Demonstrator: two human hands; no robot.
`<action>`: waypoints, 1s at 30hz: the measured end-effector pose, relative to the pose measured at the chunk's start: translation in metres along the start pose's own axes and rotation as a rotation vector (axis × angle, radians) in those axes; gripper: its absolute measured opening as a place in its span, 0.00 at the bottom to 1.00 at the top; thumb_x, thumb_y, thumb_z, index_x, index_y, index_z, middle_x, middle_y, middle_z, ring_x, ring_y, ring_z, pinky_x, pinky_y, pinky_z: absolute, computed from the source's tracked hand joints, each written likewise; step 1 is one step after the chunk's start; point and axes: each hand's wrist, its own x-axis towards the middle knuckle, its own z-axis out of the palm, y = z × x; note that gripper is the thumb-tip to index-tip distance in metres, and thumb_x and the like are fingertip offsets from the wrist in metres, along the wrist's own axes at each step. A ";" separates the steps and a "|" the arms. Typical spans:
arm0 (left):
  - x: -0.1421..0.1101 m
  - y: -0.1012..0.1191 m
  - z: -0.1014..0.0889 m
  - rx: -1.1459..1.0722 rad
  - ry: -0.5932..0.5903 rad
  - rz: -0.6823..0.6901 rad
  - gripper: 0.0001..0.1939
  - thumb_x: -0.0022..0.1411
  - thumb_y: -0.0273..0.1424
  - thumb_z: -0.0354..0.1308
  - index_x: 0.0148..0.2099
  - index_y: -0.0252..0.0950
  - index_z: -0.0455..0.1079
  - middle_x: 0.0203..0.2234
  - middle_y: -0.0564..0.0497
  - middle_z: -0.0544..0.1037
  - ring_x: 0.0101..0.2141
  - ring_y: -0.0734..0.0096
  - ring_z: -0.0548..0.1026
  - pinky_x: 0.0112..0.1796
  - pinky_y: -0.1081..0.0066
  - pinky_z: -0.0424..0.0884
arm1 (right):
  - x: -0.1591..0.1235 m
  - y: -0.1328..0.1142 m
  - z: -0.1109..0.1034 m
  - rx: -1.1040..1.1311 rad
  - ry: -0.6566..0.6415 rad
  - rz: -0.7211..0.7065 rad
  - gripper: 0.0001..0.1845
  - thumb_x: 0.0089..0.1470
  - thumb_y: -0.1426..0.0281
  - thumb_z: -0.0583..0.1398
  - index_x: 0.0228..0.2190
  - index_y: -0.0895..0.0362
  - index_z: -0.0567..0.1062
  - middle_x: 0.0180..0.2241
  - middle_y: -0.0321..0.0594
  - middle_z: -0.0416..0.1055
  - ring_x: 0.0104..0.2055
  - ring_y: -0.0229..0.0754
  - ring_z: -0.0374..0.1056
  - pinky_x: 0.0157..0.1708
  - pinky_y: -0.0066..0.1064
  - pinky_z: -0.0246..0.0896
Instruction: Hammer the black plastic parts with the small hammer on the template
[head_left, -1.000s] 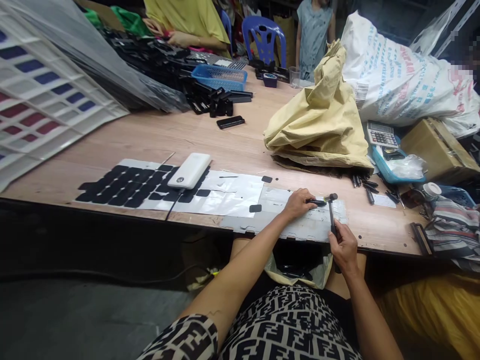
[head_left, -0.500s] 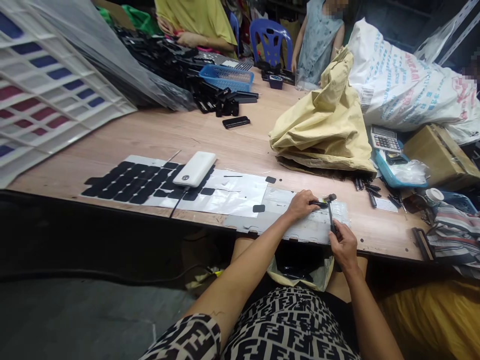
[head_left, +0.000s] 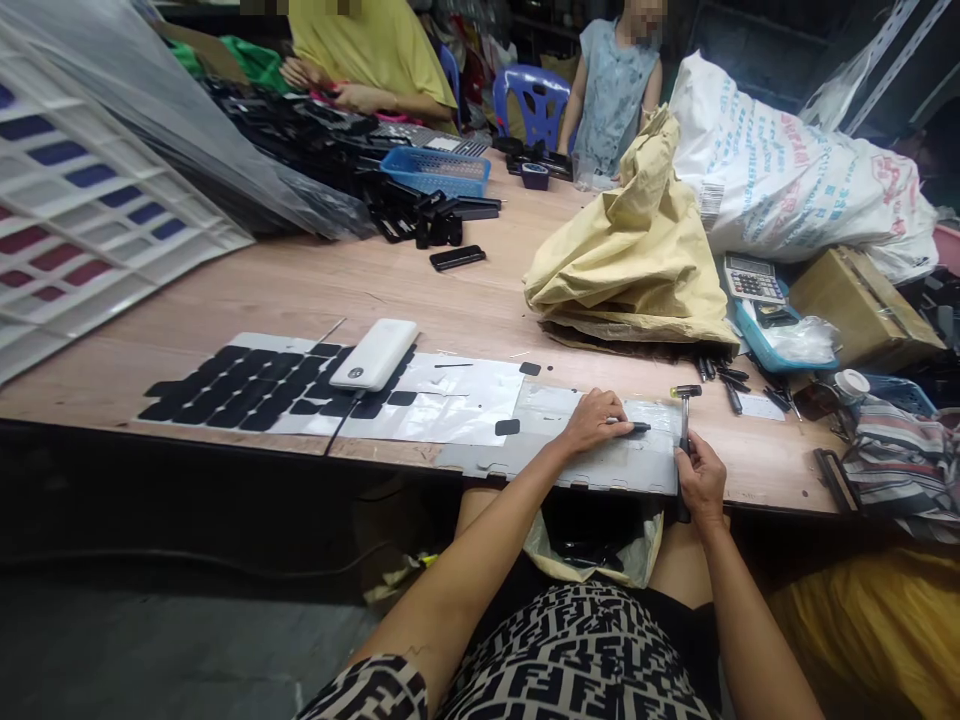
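My left hand (head_left: 596,420) is closed on a small black pen-like part (head_left: 640,428), whose dark tip sticks out to the right of the fingers. Under that hand lies a grey-white sheet (head_left: 544,455) at the table's front edge. A small hammer (head_left: 684,425) is gripped by its handle in my right hand (head_left: 703,482), to the right of the part. Its head, with a yellowish end on the left, points away from me and is apart from the black part. The fingers hide much of the part.
A white power bank (head_left: 375,352) with a cable rests on black pads on a white sheet. Behind the work are a yellow sack (head_left: 630,270) and a blue basket (head_left: 435,175). Black pen-like parts (head_left: 731,378) lie right. Two people are across the table.
The hammer's head has moved right, away from the black part where it was beside my left fingers. My right hand has shifted to the right. The whole view has shifted slightly.
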 end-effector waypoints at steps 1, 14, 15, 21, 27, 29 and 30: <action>-0.007 0.003 0.000 -0.005 -0.016 0.020 0.11 0.62 0.41 0.60 0.33 0.42 0.78 0.39 0.51 0.76 0.43 0.64 0.69 0.50 0.62 0.62 | 0.000 0.000 0.000 -0.002 -0.001 -0.001 0.25 0.54 0.62 0.58 0.51 0.60 0.76 0.33 0.40 0.74 0.27 0.37 0.63 0.33 0.31 0.65; -0.084 0.039 0.007 -0.017 0.065 0.062 0.12 0.58 0.44 0.64 0.39 0.42 0.77 0.47 0.47 0.76 0.50 0.58 0.69 0.54 0.57 0.64 | -0.002 -0.004 0.000 -0.047 0.022 -0.005 0.25 0.54 0.63 0.58 0.50 0.60 0.77 0.30 0.39 0.73 0.26 0.37 0.62 0.32 0.31 0.64; -0.068 0.033 0.003 -0.031 0.129 0.012 0.11 0.61 0.41 0.61 0.40 0.41 0.77 0.44 0.47 0.77 0.47 0.60 0.70 0.51 0.58 0.66 | -0.001 -0.004 -0.001 -0.050 0.024 -0.009 0.25 0.54 0.63 0.58 0.50 0.60 0.77 0.30 0.39 0.73 0.26 0.37 0.62 0.32 0.31 0.64; 0.054 -0.034 -0.039 0.154 0.467 -0.422 0.14 0.65 0.30 0.49 0.41 0.37 0.77 0.41 0.44 0.78 0.46 0.57 0.70 0.50 0.58 0.65 | -0.001 -0.001 0.000 -0.039 0.029 -0.029 0.25 0.54 0.63 0.58 0.51 0.59 0.77 0.33 0.41 0.75 0.27 0.38 0.65 0.33 0.32 0.66; 0.114 -0.059 -0.046 0.322 0.376 -0.675 0.11 0.58 0.35 0.58 0.37 0.34 0.77 0.41 0.36 0.78 0.52 0.46 0.68 0.49 0.55 0.64 | -0.002 0.004 0.002 -0.024 0.022 -0.032 0.24 0.55 0.63 0.58 0.52 0.59 0.76 0.35 0.42 0.76 0.28 0.39 0.67 0.33 0.32 0.68; 0.119 -0.057 -0.045 0.296 0.344 -0.720 0.11 0.56 0.34 0.60 0.38 0.33 0.77 0.41 0.35 0.78 0.52 0.45 0.69 0.48 0.56 0.65 | -0.003 0.004 0.002 -0.021 0.019 -0.031 0.24 0.55 0.64 0.58 0.52 0.60 0.76 0.36 0.42 0.76 0.29 0.40 0.67 0.34 0.32 0.68; 0.120 -0.056 -0.045 0.281 0.334 -0.736 0.11 0.56 0.34 0.60 0.38 0.33 0.77 0.41 0.35 0.79 0.53 0.46 0.69 0.48 0.56 0.65 | -0.003 0.004 0.001 -0.021 0.019 -0.031 0.24 0.55 0.64 0.58 0.51 0.60 0.76 0.36 0.42 0.76 0.29 0.40 0.68 0.34 0.32 0.68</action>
